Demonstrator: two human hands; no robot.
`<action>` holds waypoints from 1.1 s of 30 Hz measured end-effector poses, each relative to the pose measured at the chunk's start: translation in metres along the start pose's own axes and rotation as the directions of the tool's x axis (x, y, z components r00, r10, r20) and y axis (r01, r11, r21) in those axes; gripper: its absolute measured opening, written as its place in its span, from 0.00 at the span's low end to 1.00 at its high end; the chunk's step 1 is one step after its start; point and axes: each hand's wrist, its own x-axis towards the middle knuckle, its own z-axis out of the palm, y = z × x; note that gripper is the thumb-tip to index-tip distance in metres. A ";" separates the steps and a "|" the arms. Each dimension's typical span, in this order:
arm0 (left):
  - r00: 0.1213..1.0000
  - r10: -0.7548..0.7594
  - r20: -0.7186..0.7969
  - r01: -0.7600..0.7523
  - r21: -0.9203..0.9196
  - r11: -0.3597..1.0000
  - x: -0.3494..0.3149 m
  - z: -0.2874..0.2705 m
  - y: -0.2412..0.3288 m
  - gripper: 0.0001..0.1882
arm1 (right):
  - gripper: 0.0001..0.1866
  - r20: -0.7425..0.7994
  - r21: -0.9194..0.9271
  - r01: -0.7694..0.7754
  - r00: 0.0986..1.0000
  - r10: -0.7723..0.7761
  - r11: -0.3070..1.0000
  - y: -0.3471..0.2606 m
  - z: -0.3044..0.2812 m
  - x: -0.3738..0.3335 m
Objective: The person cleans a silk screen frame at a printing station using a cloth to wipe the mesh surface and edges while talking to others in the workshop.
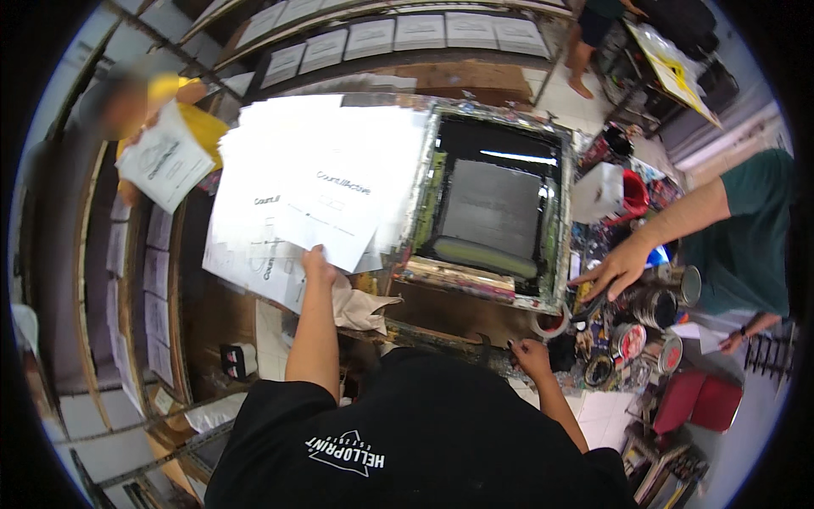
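Note:
My left hand (317, 266) pinches the near edge of a white printed sheet (339, 204), which lies over other printed white sheets (246, 178) to the left. Beside these sheets lies a screen-printing frame (555, 212) with black ink and a grey rectangular area (492, 204) inside it. A dark green, ink-covered strip (483, 254) rests across the near part of the screen. My right hand (531, 358) is low by the table's near edge, its fingers curled. What they hold, if anything, is too small to make out. A crumpled beige cloth (365, 304) hangs near my left wrist.
At right, a co-worker's hand (615, 265) in a green sleeve reaches toward the screen's corner, among ink cans (629, 341) and a white bucket (598, 193). A person in yellow at left holds a printed sheet (167, 157). Racks with sheets (370, 39) stand behind; a red chair (699, 400) is lower right.

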 end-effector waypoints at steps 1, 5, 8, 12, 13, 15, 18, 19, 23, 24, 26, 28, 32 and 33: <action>1.000 0.018 0.004 -0.018 0.023 1.000 -0.007 0.010 -0.001 0.23 | 0.20 -0.007 -0.025 0.006 1.000 -0.006 1.000 0.011 0.002 -0.002; 0.996 0.086 0.028 -0.087 0.012 0.996 -0.026 0.011 0.012 0.23 | 0.20 0.089 0.063 -0.123 0.989 0.117 0.990 -0.050 -0.025 -0.004; 0.994 0.112 0.015 -0.112 0.006 0.994 -0.020 0.011 0.016 0.24 | 0.22 0.123 0.120 -0.180 0.979 0.165 0.976 -0.049 -0.025 -0.006; 0.992 0.127 0.017 -0.127 -0.008 0.992 -0.023 0.019 0.016 0.24 | 0.21 0.096 0.075 -0.125 0.988 0.118 0.989 -0.037 -0.020 -0.001; 0.990 0.140 0.021 -0.140 -0.009 0.990 -0.019 0.017 0.014 0.24 | 0.21 0.084 0.066 -0.094 0.992 0.089 0.993 -0.034 -0.019 0.000; 0.989 0.141 0.034 -0.141 -0.011 0.990 -0.018 0.017 0.013 0.24 | 0.22 0.106 0.127 -0.153 0.984 0.140 0.980 -0.029 -0.019 0.000; 0.991 0.124 0.044 -0.124 -0.011 0.992 -0.021 0.023 0.014 0.23 | 0.24 0.096 0.133 -0.163 0.984 0.151 0.978 -0.028 -0.019 -0.002; 0.991 0.133 0.031 -0.132 -0.008 0.991 -0.021 0.023 0.014 0.24 | 0.25 0.100 0.149 -0.183 0.981 0.169 0.972 -0.032 -0.020 -0.002; 0.989 0.144 0.034 -0.144 0.002 0.990 -0.017 0.020 0.014 0.23 | 0.24 0.120 0.183 -0.198 0.977 0.178 0.963 -0.046 -0.024 -0.005; 0.989 0.143 0.031 -0.143 0.005 0.990 -0.019 0.023 0.015 0.23 | 0.24 0.119 0.183 -0.205 0.975 0.186 0.961 -0.047 -0.024 -0.005; 0.990 0.142 0.023 -0.142 0.009 0.990 -0.023 0.029 0.015 0.22 | 0.24 0.116 0.183 -0.219 0.973 0.201 0.958 -0.050 -0.025 -0.006; 0.989 0.148 0.019 -0.149 0.011 0.989 -0.026 0.031 0.017 0.23 | 0.24 0.112 0.190 -0.213 0.974 0.195 0.958 -0.049 -0.025 -0.007; 0.985 0.171 -0.004 -0.171 0.024 0.985 -0.021 0.022 0.017 0.23 | 0.23 0.125 0.195 -0.221 0.972 0.199 0.955 -0.055 -0.027 -0.006; 0.986 0.165 0.010 -0.166 0.025 0.986 -0.020 0.025 0.015 0.23 | 0.23 0.112 0.183 -0.204 0.976 0.185 0.962 -0.051 -0.026 -0.006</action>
